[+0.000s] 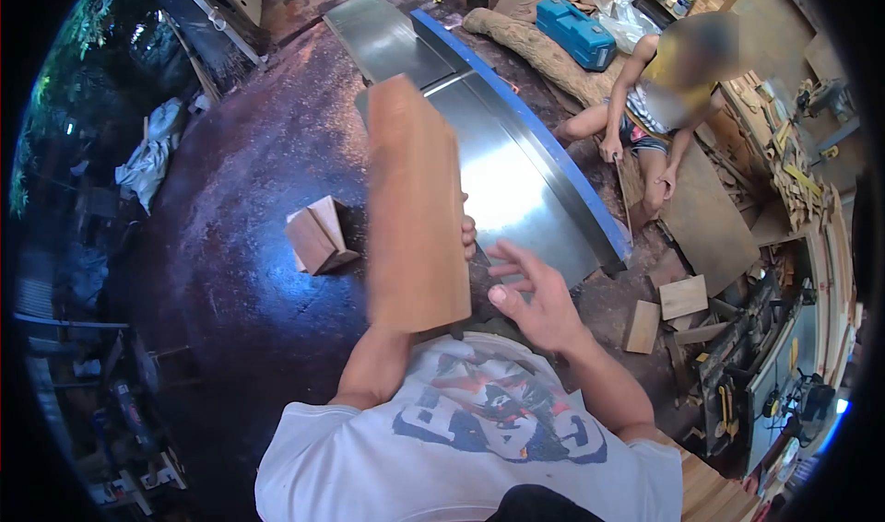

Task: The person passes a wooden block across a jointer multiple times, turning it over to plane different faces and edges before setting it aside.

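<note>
A thick wooden block [415, 218], long and smooth-faced, stands up in front of my chest, slightly blurred. My left hand [469, 229] grips it from behind; only the fingertips show past its right edge, and the rest of the hand is hidden. To the right of the block is my right hand [539, 299], raised with its fingers apart and nothing in them. Beyond both hands lies a shiny metal sheet surface [502, 167] with a blue edge [553, 149]. Several small wooden pieces [318, 236] rest together on the dark floor, left of the block.
A person [659, 107] sits at the right, one hand on a thin tool. Behind are a teal toolbox [573, 34] and a log [535, 57]. Wood offcuts [682, 297] lie at right, near stacked boards [834, 292]. A pale sack [152, 158] is on the left.
</note>
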Demonstrator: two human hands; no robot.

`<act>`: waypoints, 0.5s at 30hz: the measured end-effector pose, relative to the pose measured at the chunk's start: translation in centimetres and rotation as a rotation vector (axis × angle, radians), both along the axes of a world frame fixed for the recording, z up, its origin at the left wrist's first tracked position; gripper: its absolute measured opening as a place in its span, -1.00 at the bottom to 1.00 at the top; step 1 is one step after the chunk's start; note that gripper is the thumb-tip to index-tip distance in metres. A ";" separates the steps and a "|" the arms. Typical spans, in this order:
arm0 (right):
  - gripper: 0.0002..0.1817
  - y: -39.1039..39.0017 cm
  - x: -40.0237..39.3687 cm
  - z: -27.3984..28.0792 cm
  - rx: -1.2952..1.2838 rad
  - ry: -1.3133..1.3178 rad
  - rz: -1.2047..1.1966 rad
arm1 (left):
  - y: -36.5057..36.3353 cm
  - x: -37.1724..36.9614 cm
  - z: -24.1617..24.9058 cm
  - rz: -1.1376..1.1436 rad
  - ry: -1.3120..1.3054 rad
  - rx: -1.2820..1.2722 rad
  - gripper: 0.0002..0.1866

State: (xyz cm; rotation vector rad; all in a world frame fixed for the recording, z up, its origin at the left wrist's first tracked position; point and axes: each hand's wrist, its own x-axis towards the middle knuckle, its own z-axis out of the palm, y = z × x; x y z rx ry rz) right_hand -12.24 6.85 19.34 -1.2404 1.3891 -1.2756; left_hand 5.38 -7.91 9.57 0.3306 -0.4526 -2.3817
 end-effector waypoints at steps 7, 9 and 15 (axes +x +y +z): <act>-0.34 -4.9 -6.4 2.8 0.364 0.234 -0.041 | 0.1 -10.2 -9.4 0.352 -0.745 -0.322 -0.19; -0.37 -4.7 -9.2 0.4 0.406 0.408 -0.108 | 0.8 -12.0 -11.0 0.336 -1.020 -0.441 -0.18; -0.29 -5.4 -14.2 -2.0 0.369 0.901 -0.124 | 1.4 -15.1 -3.3 0.018 -0.993 -0.624 0.16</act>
